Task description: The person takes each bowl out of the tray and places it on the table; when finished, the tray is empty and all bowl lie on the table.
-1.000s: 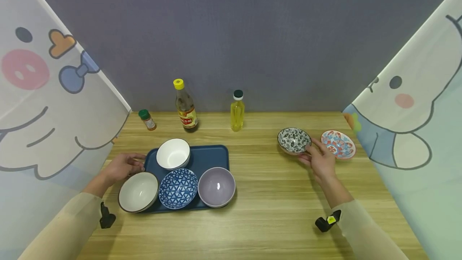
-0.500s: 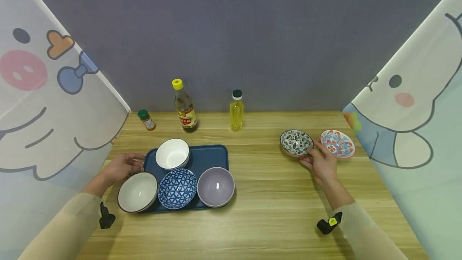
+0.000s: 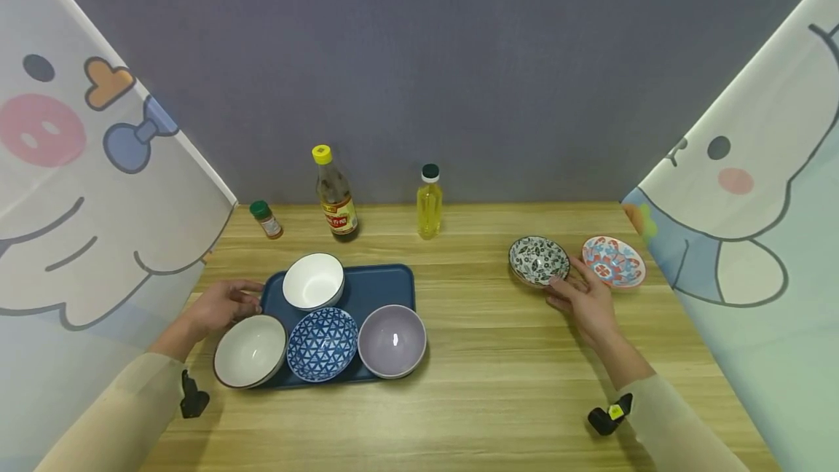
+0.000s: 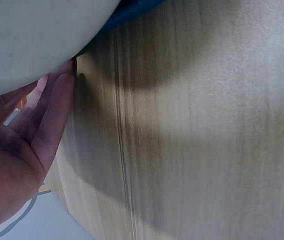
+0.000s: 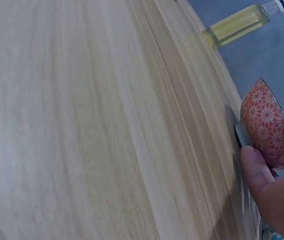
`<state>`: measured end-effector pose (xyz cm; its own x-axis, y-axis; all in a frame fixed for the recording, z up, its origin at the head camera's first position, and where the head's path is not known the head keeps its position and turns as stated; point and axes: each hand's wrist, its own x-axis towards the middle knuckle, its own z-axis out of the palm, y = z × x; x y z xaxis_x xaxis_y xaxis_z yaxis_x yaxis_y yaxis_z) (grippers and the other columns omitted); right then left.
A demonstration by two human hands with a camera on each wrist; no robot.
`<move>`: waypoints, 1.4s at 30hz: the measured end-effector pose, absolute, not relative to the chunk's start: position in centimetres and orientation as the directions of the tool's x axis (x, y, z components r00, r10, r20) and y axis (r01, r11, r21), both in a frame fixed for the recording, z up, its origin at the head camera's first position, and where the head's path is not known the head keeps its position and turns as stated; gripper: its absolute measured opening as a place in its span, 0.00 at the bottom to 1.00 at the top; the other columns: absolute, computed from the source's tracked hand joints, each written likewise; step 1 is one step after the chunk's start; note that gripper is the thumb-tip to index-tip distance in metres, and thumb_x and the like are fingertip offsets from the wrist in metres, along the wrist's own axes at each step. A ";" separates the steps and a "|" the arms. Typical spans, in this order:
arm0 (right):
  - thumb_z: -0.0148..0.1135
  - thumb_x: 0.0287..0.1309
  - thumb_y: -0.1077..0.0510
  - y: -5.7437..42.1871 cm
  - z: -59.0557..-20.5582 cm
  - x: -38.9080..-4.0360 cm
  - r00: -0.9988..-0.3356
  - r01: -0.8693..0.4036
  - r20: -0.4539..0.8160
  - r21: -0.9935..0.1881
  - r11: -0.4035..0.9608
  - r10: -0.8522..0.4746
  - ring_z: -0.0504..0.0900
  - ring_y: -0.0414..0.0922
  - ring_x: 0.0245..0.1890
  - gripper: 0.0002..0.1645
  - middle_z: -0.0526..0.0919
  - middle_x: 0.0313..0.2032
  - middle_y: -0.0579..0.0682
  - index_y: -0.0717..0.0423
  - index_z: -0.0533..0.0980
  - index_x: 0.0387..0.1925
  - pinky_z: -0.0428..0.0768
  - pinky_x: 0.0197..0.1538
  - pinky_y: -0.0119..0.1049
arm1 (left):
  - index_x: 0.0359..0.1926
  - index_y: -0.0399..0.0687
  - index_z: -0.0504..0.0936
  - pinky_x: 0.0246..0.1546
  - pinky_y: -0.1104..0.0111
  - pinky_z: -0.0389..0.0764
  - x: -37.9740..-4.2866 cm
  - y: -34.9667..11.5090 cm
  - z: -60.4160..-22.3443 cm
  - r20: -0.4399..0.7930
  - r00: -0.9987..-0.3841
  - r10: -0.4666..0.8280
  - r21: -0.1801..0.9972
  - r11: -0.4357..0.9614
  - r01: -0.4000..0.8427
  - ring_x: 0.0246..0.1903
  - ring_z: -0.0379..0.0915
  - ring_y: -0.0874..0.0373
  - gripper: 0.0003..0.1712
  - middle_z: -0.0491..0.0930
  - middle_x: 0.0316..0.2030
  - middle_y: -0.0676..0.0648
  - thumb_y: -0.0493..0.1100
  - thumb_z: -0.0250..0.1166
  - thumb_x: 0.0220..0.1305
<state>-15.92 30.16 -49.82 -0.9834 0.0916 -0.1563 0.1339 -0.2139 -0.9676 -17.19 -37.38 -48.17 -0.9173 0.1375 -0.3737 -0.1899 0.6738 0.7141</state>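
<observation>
Grey wall (image 3: pixel 419 79): plain and dim, backing a wood-grained surface (image 3: pixel 485 399) with cartoon-printed panels (image 3: pixel 59 239) on both flanks.
Right hand (image 3: pixel 586 304): all eyes on you now, thumb and fingers curled about the right side of the floral bowl (image 3: pixel 537 261); how firmly, you can't tell.
Floral bowl's spot: out on the right, just left of the red-and-blue plate (image 3: pixel 614 262); whether its foot bears on the surface is hard to call.
Slip risk: you have it from one side only, so a loose pinch could tip it away.
Plate risk: your fingers sit right beside that plate, and a careless swing could knock it.
Left hand (image 3: pixel 223 306): relaxed fingers by the left edge of the blue tray (image 3: pixel 367 286), grasping nothing visible; mind the off-white bowl (image 3: pixel 250 350) jutting past the corner, because a bump could tilt it.
Floral bowl's looks: small, round, dark-rimmed, with black flowers and leaves on white inside; outside, your right wrist view catches red with pale starbursts.
</observation>
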 end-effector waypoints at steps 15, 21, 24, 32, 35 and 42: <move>0.67 0.60 0.73 30.6 -50.5 -15.7 -0.991 0.115 -0.122 -0.985 -0.129 0.052 0.86 0.37 0.46 0.58 0.73 0.58 0.57 0.59 0.42 0.81 0.85 0.51 0.43 | 0.67 0.27 0.71 0.31 0.64 0.83 -17.0 -37.4 -48.7 -0.365 -0.923 0.120 0.712 0.675 -0.194 0.36 0.81 0.54 0.29 0.85 0.44 0.38 0.31 0.65 0.66; 0.65 0.63 0.72 30.7 -50.1 -15.5 -0.989 0.134 -0.137 -0.989 -0.068 0.048 0.85 0.34 0.45 0.57 0.63 0.66 0.71 0.61 0.40 0.81 0.85 0.51 0.41 | 0.67 0.26 0.71 0.31 0.64 0.82 -16.9 -37.3 -48.7 -0.370 -0.922 0.118 0.711 0.674 -0.199 0.36 0.81 0.54 0.29 0.85 0.44 0.37 0.31 0.65 0.66; 0.64 0.66 0.69 31.3 -49.5 -15.2 -0.991 0.136 -0.134 -0.988 0.069 0.027 0.83 0.28 0.45 0.54 0.58 0.70 0.77 0.65 0.40 0.81 0.86 0.50 0.38 | 0.67 0.26 0.71 0.31 0.64 0.82 -16.9 -37.3 -48.7 -0.368 -0.922 0.120 0.707 0.680 -0.194 0.36 0.80 0.55 0.29 0.85 0.44 0.37 0.31 0.64 0.66; 0.64 0.69 0.59 32.7 -46.4 -14.5 -0.998 0.054 -0.058 -0.911 0.408 0.003 0.75 0.20 0.46 0.42 0.65 0.68 0.75 0.72 0.56 0.75 0.82 0.46 0.25 | 0.67 0.27 0.71 0.30 0.65 0.82 -17.1 -37.2 -48.7 -0.370 -0.922 0.114 0.702 0.685 -0.196 0.35 0.80 0.54 0.29 0.85 0.42 0.38 0.30 0.64 0.66; 0.66 0.69 0.56 32.9 -44.7 -14.8 -1.000 0.002 -0.013 -0.864 0.504 -0.019 0.73 0.21 0.48 0.41 0.68 0.67 0.72 0.70 0.60 0.73 0.78 0.45 0.19 | 0.67 0.27 0.71 0.30 0.64 0.81 -17.2 -37.3 -48.6 -0.368 -0.922 0.118 0.697 0.691 -0.190 0.35 0.80 0.55 0.29 0.85 0.43 0.38 0.30 0.64 0.67; 0.67 0.68 0.47 30.9 -41.4 -16.6 -0.993 -0.066 -0.005 -0.802 0.594 -0.117 0.80 0.44 0.57 0.41 0.74 0.65 0.66 0.61 0.64 0.74 0.79 0.46 0.22 | 0.67 0.25 0.70 0.32 0.65 0.81 -17.3 -37.3 -48.3 -0.361 -0.922 0.137 0.690 0.705 -0.166 0.36 0.80 0.54 0.28 0.84 0.42 0.37 0.29 0.63 0.67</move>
<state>-16.57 30.94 -41.39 -0.9931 -0.1174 -0.0050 -0.0661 0.5936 -0.8020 -17.30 -37.31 -48.32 -0.9224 0.1367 -0.3612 -0.1655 0.7051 0.6895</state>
